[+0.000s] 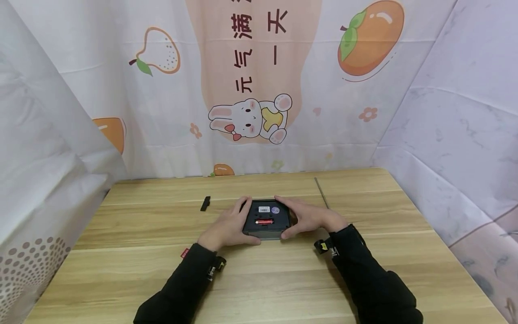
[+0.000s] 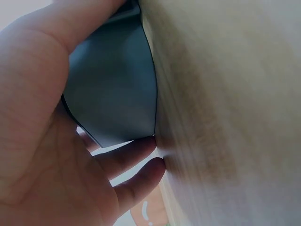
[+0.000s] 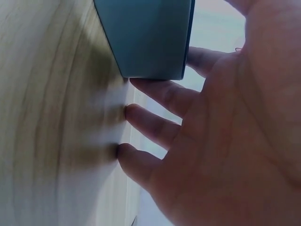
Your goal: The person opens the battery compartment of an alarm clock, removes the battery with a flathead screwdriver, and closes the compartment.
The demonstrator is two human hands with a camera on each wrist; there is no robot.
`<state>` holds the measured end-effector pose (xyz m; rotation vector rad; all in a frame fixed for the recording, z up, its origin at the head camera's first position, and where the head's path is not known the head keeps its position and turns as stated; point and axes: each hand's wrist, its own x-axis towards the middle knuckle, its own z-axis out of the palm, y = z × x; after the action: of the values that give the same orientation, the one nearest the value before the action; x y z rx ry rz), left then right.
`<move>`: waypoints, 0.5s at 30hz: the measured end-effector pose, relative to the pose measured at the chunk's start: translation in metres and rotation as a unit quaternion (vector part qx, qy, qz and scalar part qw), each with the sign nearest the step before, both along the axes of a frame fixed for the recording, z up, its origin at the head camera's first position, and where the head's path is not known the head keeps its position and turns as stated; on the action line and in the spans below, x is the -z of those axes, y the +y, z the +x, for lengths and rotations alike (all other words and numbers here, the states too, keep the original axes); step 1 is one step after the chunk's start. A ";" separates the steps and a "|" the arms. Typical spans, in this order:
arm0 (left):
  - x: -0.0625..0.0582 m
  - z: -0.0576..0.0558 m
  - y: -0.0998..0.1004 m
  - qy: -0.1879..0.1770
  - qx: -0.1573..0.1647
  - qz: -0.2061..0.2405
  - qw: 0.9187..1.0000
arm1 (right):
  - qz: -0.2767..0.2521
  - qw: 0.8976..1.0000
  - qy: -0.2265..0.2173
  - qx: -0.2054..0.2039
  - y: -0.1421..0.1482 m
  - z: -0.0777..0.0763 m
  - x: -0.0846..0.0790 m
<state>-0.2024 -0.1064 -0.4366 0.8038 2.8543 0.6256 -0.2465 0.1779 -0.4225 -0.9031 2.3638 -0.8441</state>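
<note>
A black boxy device (image 1: 252, 211) lies on the table with its underside up, showing a barcode label and a round sticker. In its uncovered slot sits a red battery (image 1: 264, 222). My left hand (image 1: 230, 225) grips its left side, thumb along the near edge and fingers round the far corner. On the opposite side my right hand (image 1: 309, 216) holds it, with the thumb at the near right corner and the index finger at the far edge. In both wrist views the device's smooth grey side (image 2: 113, 84) shows, and lower fingertips rest on the tabletop.
A small black plastic piece (image 1: 205, 203) lies on the wooden table (image 1: 267, 279) left of the device. A thin metal rod (image 1: 321, 191) lies behind the right wrist. Printed curtains (image 1: 162, 112) hang at the back and sides.
</note>
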 end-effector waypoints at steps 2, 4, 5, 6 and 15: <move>0.000 0.000 0.000 0.001 0.001 -0.001 1.000 | 0.002 1.000 0.000 -0.001 0.000 0.000 -0.001; -0.001 0.000 0.000 -0.001 0.001 0.000 1.000 | 0.005 1.000 -0.002 0.000 0.000 0.001 -0.001; -0.001 0.001 0.000 -0.003 0.000 0.000 1.000 | 0.006 1.000 -0.004 0.000 0.001 0.001 -0.002; -0.001 0.001 0.000 -0.004 -0.001 0.000 1.000 | 0.006 1.000 -0.007 0.000 0.001 0.001 -0.002; 0.000 0.000 0.000 0.005 0.002 0.000 1.000 | 0.024 0.999 0.019 0.027 0.013 0.004 -0.017</move>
<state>-0.2026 -0.1061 -0.4368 0.8139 2.8606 0.6224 -0.2430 0.1912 -0.4058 -0.8466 2.4409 -0.7950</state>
